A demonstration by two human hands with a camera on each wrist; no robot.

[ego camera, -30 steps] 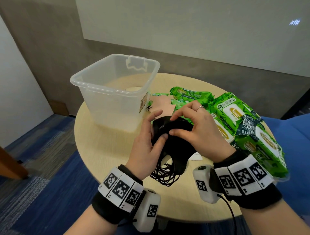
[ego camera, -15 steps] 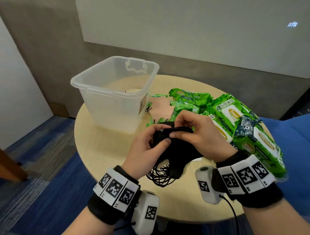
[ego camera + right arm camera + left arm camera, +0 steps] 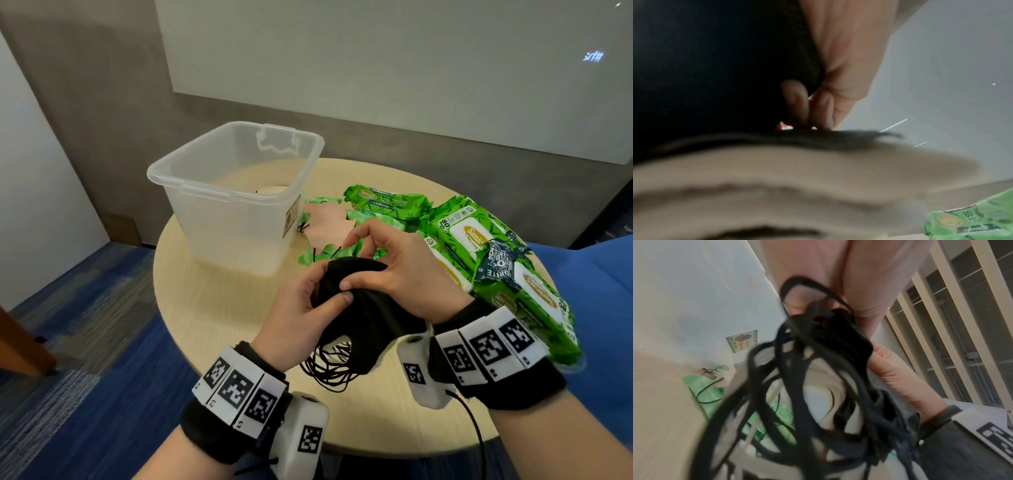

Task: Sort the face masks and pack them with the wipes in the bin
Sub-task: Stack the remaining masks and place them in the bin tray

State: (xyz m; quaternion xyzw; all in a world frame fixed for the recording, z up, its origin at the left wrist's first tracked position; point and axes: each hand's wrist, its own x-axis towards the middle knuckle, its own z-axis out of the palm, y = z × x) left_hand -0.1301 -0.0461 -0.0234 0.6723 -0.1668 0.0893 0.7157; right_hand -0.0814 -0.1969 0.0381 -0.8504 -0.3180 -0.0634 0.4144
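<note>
- Up high, the head camera saw the whole round pale wooden table (image 3: pixel 212 308), but the two wrist cameras only saw small, blurry bits of it.
- Only the left wrist camera looked up through the tangle of thin black ear loops (image 3: pixel 797 386) that hung under the bunch of black cloth face masks (image 3: pixel 363 308).
- Only the left wrist camera showed a small green sticker (image 3: pixel 742 341) on the side of the bin clearly.
- The right wrist camera was mostly filled with dark mask cloth (image 3: pixel 715 65) and two curled fingertips (image 3: pixel 797 100) next to it.
- A see-through plastic bin (image 3: pixel 205 192) stood on the far left part of the table. Something pale lay at its bottom, but it was too hard to tell what it was.
- The green packs of wet wipes (image 3: pixel 479 260) lay outside the bin, piled on the right side of the table.
- A light pink face mask (image 3: pixel 325 226) lay on the table between the bin and the wipes, also outside the bin.
- The left hand (image 3: pixel 301 318) was curled around the left side of the black masks, with its thumb pressed on top.
- The right hand (image 3: pixel 400 270) held the right side of the same bunch with its thumb on the cloth, and its upper fingers were bent above it, near a thin black loop.
- Both hands held the black masks just above the table, near its front edge.
</note>
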